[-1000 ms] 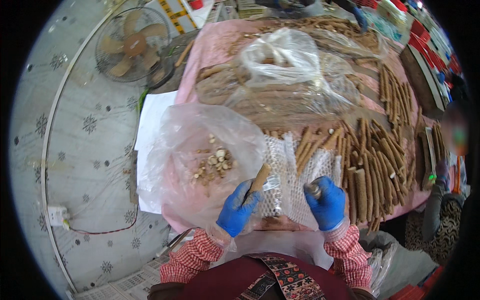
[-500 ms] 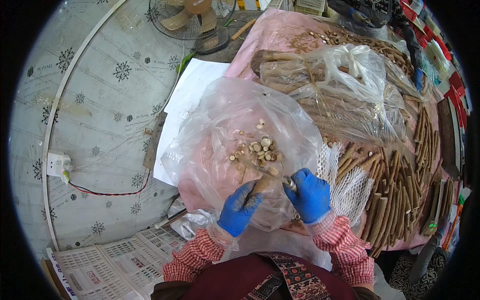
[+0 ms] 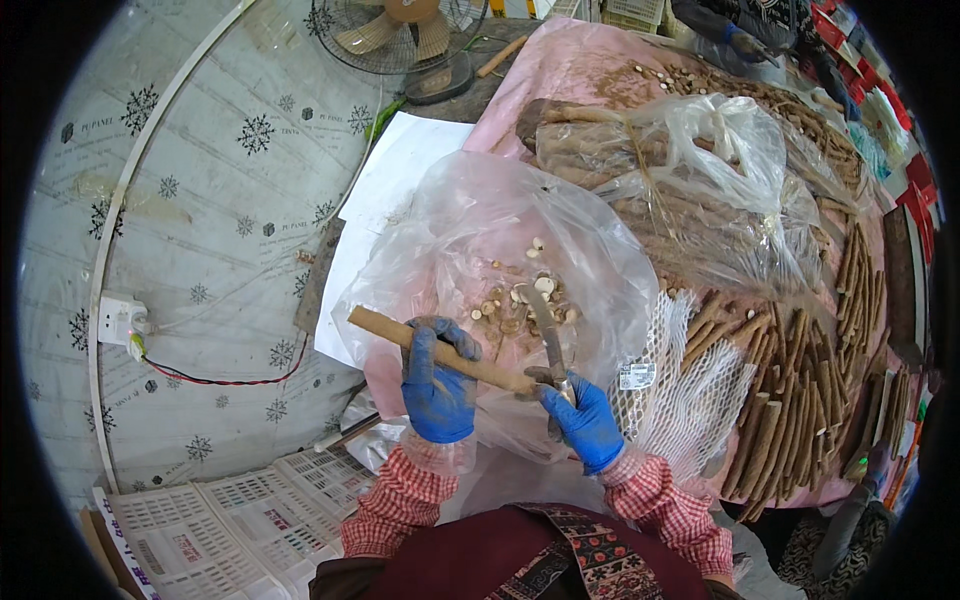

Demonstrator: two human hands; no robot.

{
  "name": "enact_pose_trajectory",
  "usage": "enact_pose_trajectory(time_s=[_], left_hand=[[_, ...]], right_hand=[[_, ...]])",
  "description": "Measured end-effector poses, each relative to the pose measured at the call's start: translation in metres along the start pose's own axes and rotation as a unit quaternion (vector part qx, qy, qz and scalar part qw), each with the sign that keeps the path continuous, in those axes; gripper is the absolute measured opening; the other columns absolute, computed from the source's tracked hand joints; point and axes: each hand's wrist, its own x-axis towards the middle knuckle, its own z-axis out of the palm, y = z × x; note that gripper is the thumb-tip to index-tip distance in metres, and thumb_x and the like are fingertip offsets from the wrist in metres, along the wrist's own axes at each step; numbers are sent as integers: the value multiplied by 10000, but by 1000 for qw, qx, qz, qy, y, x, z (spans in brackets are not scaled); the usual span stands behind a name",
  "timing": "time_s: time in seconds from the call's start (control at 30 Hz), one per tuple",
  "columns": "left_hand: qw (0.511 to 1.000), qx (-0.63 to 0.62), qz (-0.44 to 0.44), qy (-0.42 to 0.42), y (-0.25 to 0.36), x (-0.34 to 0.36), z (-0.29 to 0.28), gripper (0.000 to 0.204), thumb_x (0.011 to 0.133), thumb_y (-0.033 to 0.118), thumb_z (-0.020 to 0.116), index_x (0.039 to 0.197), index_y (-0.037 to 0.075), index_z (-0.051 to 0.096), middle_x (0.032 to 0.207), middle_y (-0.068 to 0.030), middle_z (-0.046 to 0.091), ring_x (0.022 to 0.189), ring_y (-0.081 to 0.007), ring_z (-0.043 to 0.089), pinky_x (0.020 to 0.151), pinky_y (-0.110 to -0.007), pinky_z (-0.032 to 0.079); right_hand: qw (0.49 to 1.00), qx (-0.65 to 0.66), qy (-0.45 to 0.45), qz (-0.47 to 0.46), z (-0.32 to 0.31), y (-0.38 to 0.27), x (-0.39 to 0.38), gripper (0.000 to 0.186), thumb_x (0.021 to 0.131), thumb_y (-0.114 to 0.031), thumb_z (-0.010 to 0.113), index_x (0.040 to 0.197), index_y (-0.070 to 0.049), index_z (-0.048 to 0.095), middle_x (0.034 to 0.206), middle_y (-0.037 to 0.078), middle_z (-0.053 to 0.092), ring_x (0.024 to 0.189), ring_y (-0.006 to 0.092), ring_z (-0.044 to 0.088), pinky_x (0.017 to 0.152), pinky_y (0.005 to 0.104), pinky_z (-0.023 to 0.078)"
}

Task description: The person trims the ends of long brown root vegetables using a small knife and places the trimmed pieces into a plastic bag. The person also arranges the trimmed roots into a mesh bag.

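Note:
My left hand (image 3: 436, 390), in a blue glove with dirty fingertips, is closed around a long brown yam root (image 3: 385, 326). The root lies slanted, its right end reaching the fingers of my right hand (image 3: 587, 424). That gloved hand grips a knife (image 3: 547, 325), whose slightly curved blade points away from me, and its fingertips meet the root's end. Beyond both hands, pale cut slices and short pieces (image 3: 543, 286) are scattered on a clear plastic bag (image 3: 470, 205) spread over the pink cloth.
Many brown roots (image 3: 785, 430) lie in rows at the right, next to white foam netting (image 3: 705, 385). Bagged roots (image 3: 680, 220) rest behind. A fan (image 3: 405, 35) stands at the far left. Another person's gloved hand (image 3: 748, 45) is at the far right.
A long root is now in my left hand, which has moved left and turned up. The right hand has shifted slightly left, and its knife blade now points away from me.

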Motion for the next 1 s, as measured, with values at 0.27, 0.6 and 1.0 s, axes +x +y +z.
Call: enact_pose_trajectory(time_s=[0.27,0.6,1.0], left_hand=[[966,167,-130,-148,-13,-20,-13,216,931,124,587,1112,7,561,1069,-126,628,891,-218,638,785,-346,545],[981,-14,-192,11,-34,-30,-24,268,957,150,568,1170,-11,559,997,-104,642,801,-189,635,673,-286,549],[986,-78,-148,-1,-22,-32,-36,287,935,166,609,1167,2,570,1030,-108,643,857,-191,650,725,-317,573]], right_hand=[[996,-13,16,-84,-10,-19,3,191,903,-111,668,1074,-26,665,784,-10,622,584,37,504,514,201,421],[811,-422,199,-352,2,4,0,191,831,-159,718,863,-80,547,804,119,598,637,307,610,554,359,483],[795,-519,189,-250,-1,34,39,166,876,-209,653,895,-79,551,851,147,611,732,366,628,588,416,490]])
